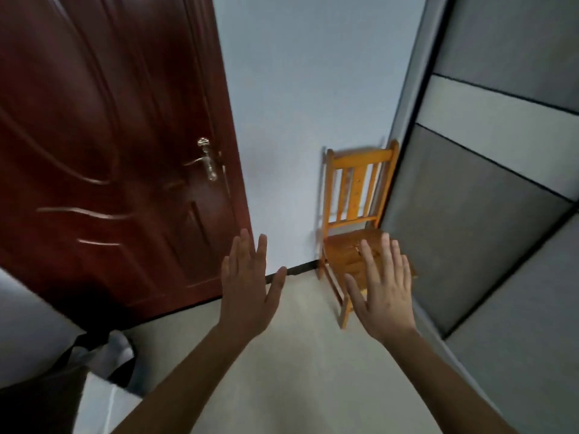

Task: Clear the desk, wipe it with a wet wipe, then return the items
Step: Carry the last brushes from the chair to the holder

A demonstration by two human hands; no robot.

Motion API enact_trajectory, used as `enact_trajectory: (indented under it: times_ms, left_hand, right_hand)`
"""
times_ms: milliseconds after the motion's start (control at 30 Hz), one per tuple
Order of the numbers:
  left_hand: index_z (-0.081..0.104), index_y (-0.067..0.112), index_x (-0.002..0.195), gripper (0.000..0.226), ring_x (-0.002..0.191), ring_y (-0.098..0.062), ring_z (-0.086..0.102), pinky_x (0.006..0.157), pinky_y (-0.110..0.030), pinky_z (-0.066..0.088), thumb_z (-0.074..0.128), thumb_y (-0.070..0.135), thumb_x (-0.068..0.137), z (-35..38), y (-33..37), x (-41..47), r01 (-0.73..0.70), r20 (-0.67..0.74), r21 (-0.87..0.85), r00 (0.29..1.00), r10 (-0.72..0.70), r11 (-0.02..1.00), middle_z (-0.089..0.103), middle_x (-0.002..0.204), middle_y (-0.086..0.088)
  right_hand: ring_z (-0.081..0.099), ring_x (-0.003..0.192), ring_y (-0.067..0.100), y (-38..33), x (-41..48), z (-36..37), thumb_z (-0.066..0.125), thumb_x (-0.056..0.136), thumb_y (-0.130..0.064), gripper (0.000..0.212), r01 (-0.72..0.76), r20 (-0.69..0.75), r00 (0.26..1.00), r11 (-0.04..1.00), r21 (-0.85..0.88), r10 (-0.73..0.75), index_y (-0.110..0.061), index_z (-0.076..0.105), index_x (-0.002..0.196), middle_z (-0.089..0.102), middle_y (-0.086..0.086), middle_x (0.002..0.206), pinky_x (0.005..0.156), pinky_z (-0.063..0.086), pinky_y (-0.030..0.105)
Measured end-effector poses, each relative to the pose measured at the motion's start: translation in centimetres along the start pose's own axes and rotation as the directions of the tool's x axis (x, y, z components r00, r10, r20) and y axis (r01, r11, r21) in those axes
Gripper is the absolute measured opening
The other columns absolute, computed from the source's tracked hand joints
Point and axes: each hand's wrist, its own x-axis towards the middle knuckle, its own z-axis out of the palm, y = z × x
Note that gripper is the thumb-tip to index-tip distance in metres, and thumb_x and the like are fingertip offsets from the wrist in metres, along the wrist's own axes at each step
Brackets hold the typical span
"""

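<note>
We see two bare forearms reaching forward from the bottom edge, both hands raised in the air with their backs toward us. The left hand [247,286] has its fingers [261,252] straight and released, thumb spread out to the side, grasping nothing. The right hand [385,296] is the same: fingers [387,252] straight and slightly fanned, holding nothing. The two hands are apart, side by side at about the same height.

Behind the left hand stands a dark reddish-brown panelled wooden door [109,151] with a brass lever handle [206,162]. To its right is a plain pale blue-white wall [297,104] with a thin black skirting strip [297,270] at its foot. In the corner, against that wall, stands a small orange-yellow wooden chair with a slatted back [354,195]; the right hand overlaps its seat in our view, and we cannot tell whether it touches it. Along the right side run large grey and pale rectangular wall panels [485,214] divided by dark lines. Below is a smooth beige floor [297,355]. At lower left is a blurred grey and white shape [103,355] that we cannot identify.

Where the tabletop is, we cannot tell from this view.
</note>
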Motion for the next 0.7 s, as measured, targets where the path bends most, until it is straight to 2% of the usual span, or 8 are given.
enact_trajectory:
  times_ms: [133,233,433,567,700]
  left_hand:
    - [0.014,0.021,0.158,0.072,0.153,-0.027,-0.001,0.118,-0.056,0.022,0.023,0.06,0.098,4.6,7.5,4.7,-0.043,0.069,-0.07,0.996,0.048,0.997,-0.001,0.166,-0.01]
    - [0.011,0.025,0.157,0.077,0.153,-0.024,-0.002,0.119,-0.055,0.019,0.014,0.068,0.093,7.2,10.6,8.2,-0.048,0.099,-0.109,0.993,0.058,0.993,-0.004,0.166,-0.006]
    - [0.006,0.03,0.156,0.072,0.153,-0.019,-0.007,0.121,-0.054,0.015,0.024,0.063,0.095,13.5,11.2,17.2,-0.057,0.148,-0.111,0.986,0.074,0.992,-0.01,0.165,-0.001]
    - [0.005,0.033,0.155,0.073,0.153,-0.021,-0.002,0.122,-0.052,0.017,0.023,0.065,0.092,18.6,11.0,25.4,-0.055,0.154,-0.125,0.985,0.074,0.991,-0.009,0.165,0.0]
    - [-0.003,0.038,0.152,0.072,0.153,-0.02,-0.004,0.122,-0.047,0.007,0.018,0.07,0.091,22.8,11.5,33.2,-0.083,0.173,-0.155,0.979,0.11,0.984,-0.015,0.162,0.007]
  right_hand:
    - [0.006,0.155,0.034,9.1,3.2,-1.8,0.033,0.102,-0.055,0.07,-0.11,0.026,0.993,0.992,-0.059,0.111,-0.019,0.02,0.16,0.008,0.015,0.168,0.124,0.014,0.053]
    - [0.008,0.155,0.033,13.0,6.4,-1.8,0.03,0.102,-0.057,0.071,-0.152,0.047,0.987,0.986,-0.071,0.155,-0.019,0.021,0.16,0.009,0.016,0.168,0.124,0.014,0.052]
    - [0.011,0.155,0.034,17.6,14.0,2.8,0.027,0.1,-0.06,0.072,-0.227,0.061,0.972,0.973,-0.038,0.229,-0.019,0.022,0.16,0.01,0.017,0.168,0.124,0.015,0.051]
    - [0.004,0.155,0.03,20.6,20.5,7.2,0.026,0.101,-0.061,0.07,-0.217,0.085,0.971,0.973,-0.075,0.224,-0.026,0.012,0.16,0.006,0.014,0.168,0.123,0.011,0.049]
    - [-0.004,0.153,0.024,23.6,27.3,10.0,0.027,0.102,-0.061,0.069,-0.261,0.079,0.96,0.96,-0.101,0.27,-0.035,-0.002,0.16,0.001,0.01,0.169,0.121,0.005,0.045]
